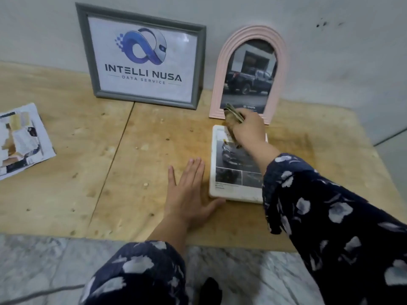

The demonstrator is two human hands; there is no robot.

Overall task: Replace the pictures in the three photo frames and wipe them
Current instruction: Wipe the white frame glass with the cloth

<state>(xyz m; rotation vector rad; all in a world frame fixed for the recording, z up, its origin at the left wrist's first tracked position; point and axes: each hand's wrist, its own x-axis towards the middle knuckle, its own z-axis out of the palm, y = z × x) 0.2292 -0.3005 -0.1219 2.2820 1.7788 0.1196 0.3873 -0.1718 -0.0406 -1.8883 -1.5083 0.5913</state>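
White frame (222, 190) lies flat on the counter (132, 150), left hand (187, 194) fingers spread bracing its edge, right hand (246, 128) pinching a cloth (232, 116) at the top; I'd wipe steadily downward.

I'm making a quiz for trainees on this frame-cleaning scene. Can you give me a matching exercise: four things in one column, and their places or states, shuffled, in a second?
Things:
1. grey frame
2. pink arched frame
3. white frame
4. left hand

Places or states:
A. lying flat on the wooden board, under the right hand, which grips a cloth
B. open, fingers straight, beside the white frame
C. upright against the wall, holds a logo print
D. upright against the wall, holds a picture of a dark truck

Pairs: 1-C, 2-D, 3-A, 4-B
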